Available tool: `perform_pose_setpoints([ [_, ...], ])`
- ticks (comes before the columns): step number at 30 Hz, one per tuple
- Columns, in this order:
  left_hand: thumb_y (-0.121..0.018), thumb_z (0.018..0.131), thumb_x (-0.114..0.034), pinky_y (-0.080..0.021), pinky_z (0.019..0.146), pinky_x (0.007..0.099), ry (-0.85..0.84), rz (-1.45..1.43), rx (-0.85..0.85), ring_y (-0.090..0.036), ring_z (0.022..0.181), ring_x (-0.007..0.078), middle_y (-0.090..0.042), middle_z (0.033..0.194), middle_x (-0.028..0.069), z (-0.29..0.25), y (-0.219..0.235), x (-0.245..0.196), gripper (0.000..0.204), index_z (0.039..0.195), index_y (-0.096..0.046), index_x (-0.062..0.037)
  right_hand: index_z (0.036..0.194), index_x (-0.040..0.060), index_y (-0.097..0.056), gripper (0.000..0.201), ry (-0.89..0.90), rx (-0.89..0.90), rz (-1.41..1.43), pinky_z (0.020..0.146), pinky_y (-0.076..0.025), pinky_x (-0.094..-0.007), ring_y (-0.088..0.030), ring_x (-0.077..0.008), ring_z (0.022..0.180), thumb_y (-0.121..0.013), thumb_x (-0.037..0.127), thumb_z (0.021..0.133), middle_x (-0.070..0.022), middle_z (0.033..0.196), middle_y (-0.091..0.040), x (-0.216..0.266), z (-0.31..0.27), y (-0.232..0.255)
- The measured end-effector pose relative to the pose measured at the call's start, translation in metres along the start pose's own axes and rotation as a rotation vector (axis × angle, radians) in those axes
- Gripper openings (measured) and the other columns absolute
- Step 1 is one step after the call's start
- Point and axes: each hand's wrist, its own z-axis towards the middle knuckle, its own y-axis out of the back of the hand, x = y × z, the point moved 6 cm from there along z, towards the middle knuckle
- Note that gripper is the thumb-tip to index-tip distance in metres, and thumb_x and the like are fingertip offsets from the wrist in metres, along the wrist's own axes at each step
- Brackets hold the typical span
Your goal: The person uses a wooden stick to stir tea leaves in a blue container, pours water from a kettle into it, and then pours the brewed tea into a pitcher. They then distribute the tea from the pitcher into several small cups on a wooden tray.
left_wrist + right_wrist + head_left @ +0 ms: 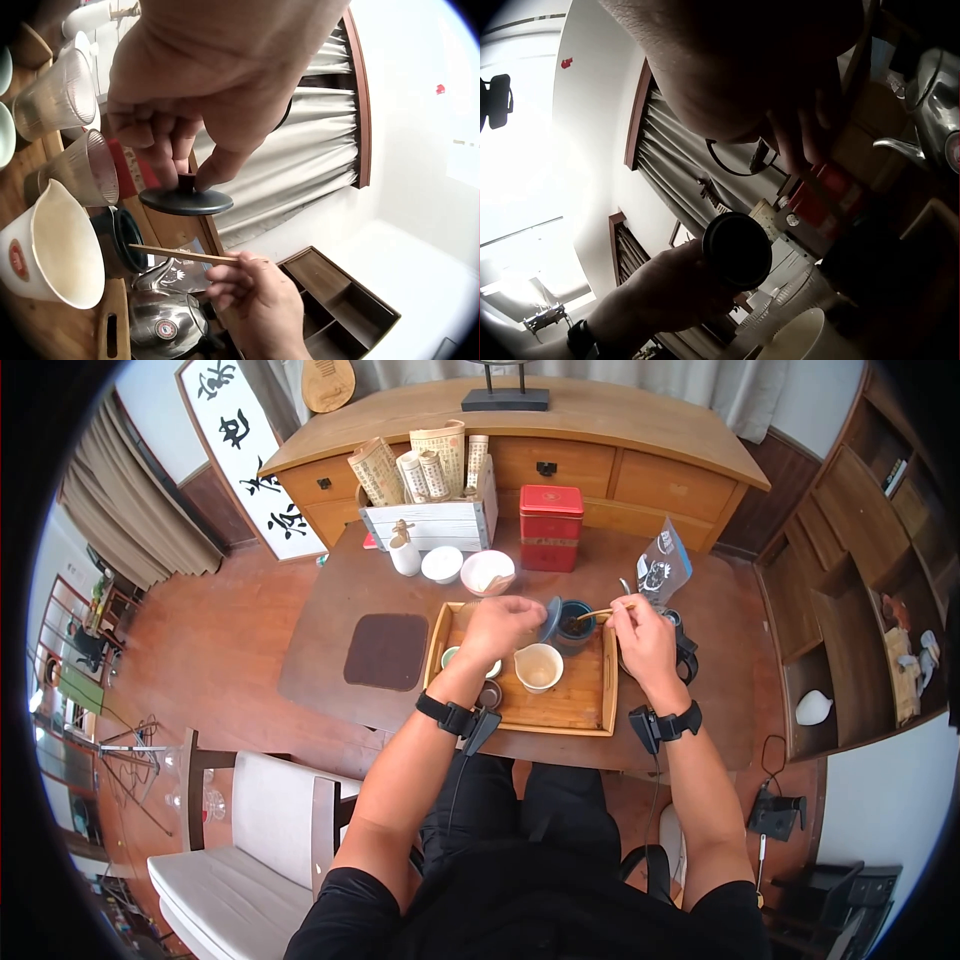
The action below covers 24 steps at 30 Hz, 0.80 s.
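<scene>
My left hand (500, 628) pinches the knob of a round dark blue lid (187, 202), raised beside the pot it overlaps in the head view. That dark blue pot (574, 644) stands uncovered on the bamboo tray (560, 712), with dark matter inside that looks like tea leaves. In my right hand (645, 638) is a thin wooden stick (184, 256), gripped between thumb and fingers, its far end at the pot's mouth. Close in front of the pot sits a white spouted pitcher (540, 668). Two ribbed clear cups (75, 174) stand near my left hand.
Behind the tray are a red tin (551, 530), white bowls (442, 566), a small white bottle (404, 556) and a crate of scrolls (425, 525). A steel kettle (165, 322) and a plastic bag (664, 563) stand right. A dark mat (387, 651) lies left.
</scene>
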Motion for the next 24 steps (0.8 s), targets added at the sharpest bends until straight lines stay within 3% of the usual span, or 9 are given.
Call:
perform_pose_setpoints([
  [3,-0.081,0.097,-0.016,-0.056,0.09,0.028,-0.064,0.015,0.008,-0.072,0.097,0.0117,-0.08,0.104,0.0061,-0.001,-0.003,-0.005,0.026,0.112,-0.08,0.0041,0.107,0.0044,-0.071,0.018,0.028,0.044,-0.058,0.068,-0.059,-0.04,-0.078,-0.0309,0.077,-0.066,0.022,0.106,-0.014,0.084,-0.079,-0.006,-0.005,-0.008],
  [13,-0.079,0.098,-0.019,-0.055,0.087,0.027,-0.031,0.037,-0.002,-0.071,0.094,0.0104,-0.08,0.102,0.0056,-0.006,0.003,-0.01,0.026,0.112,-0.081,0.0024,0.109,0.0052,-0.07,0.017,0.086,0.06,-0.04,0.069,-0.059,-0.0436,-0.077,-0.0349,0.08,-0.066,0.022,0.105,-0.0163,0.087,-0.078,-0.006,0.005,-0.032],
  [21,-0.08,0.098,-0.02,-0.053,0.081,0.026,0.027,0.06,-0.016,-0.07,0.092,0.0089,-0.08,0.101,0.0038,-0.01,0.006,-0.01,0.026,0.112,-0.081,0.0014,0.11,0.0056,-0.071,0.018,0.079,0.04,-0.011,0.068,-0.057,-0.0453,-0.075,-0.0366,0.077,-0.066,0.022,0.105,-0.0179,0.085,-0.076,-0.004,0.002,-0.024],
  [24,-0.079,0.098,-0.019,-0.052,0.081,0.026,-0.057,-0.003,-0.007,-0.069,0.092,0.0086,-0.08,0.101,0.0035,-0.007,0.005,-0.009,0.025,0.112,-0.081,0.0008,0.109,0.0058,-0.071,0.018,0.088,0.055,-0.028,0.067,-0.057,-0.0445,-0.075,-0.0362,0.076,-0.067,0.023,0.105,-0.0178,0.085,-0.076,-0.008,0.001,-0.026],
])
